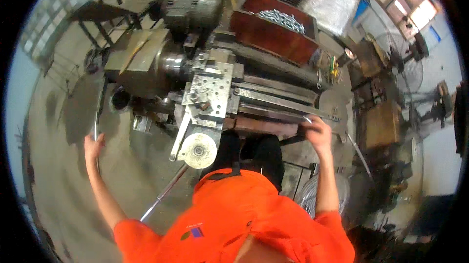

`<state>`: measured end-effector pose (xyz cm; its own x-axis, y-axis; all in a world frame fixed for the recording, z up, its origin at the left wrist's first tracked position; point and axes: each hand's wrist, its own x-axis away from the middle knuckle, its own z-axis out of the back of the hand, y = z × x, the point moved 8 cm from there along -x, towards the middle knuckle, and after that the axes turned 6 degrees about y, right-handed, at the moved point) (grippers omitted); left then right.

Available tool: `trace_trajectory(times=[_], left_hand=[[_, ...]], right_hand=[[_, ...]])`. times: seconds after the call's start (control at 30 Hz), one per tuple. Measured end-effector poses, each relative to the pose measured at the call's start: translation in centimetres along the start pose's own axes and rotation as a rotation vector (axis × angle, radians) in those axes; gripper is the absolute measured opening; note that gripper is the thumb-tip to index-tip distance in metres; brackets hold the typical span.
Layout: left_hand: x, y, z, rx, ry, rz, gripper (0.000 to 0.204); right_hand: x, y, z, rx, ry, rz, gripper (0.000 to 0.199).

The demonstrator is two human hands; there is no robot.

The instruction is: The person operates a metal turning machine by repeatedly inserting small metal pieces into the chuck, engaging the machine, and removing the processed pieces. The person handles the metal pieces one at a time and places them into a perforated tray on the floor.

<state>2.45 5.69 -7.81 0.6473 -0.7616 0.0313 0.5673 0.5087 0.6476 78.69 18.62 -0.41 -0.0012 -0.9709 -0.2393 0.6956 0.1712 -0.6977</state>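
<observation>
In the head view, a person in an orange shirt [229, 209] stands at a metal lathe [141, 77]. The left hand [93, 147] is out to the side, its fingers wrapped round a long metal lever [101, 102] that runs up toward the lathe's left end. The right hand [319, 135] hangs near the right end of the lathe bed [278, 99], its fingers pinched together on a small metal piece [307, 119], whose far end is hidden in the grip.

The lever looks stiff and smooth, probably firm to pull; its lower end, where the left hand sits, seems the best hold. The small piece looks light, rigid and hard to damage, perhaps slippery if oily; a fingertip pinch on its side should suit it.

Counted: one lever, one small piece in the right hand, one pale handwheel [199, 150] at the front of the carriage, one electric motor [191, 10] behind, and one wooden stick [134, 57] on the headstock. One red-brown wooden box [273, 36] stands beyond the bed, with shiny metal parts [283, 20] too many and too blurred to count. One wrench [319, 80] lies right of the box, and two standing fans [418, 45] are at the right
</observation>
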Motion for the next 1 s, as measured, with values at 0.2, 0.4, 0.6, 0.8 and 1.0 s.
trace_trajectory(times=[0.2,0.4,0.6,0.8,1.0], left_hand=[[5.7,3.6,2.9,-0.303,0.248,-0.173,0.032],[9.7,1.8,4.3,-0.400,0.083,0.032,0.034],[10.4,2.2,4.4,-0.451,0.264,-0.007,0.026],[9.7,1.7,4.4,-0.488,0.318,0.011,0.021],[6.2,-2.8,7.1,-0.737,0.270,0.046,0.020]], right_hand=[[-8.8,-25.6,-15.3,-0.078,-0.270,0.909,0.025],[-13.1,-28.2,-29.3,0.554,-0.385,0.952,0.020],[-12.4,-28.9,-30.1,0.520,-0.432,0.779,0.027],[-13.1,-29.1,-30.1,0.461,-0.407,0.602,0.027],[-13.2,-29.0,-29.8,0.395,-0.376,0.566,0.025]])
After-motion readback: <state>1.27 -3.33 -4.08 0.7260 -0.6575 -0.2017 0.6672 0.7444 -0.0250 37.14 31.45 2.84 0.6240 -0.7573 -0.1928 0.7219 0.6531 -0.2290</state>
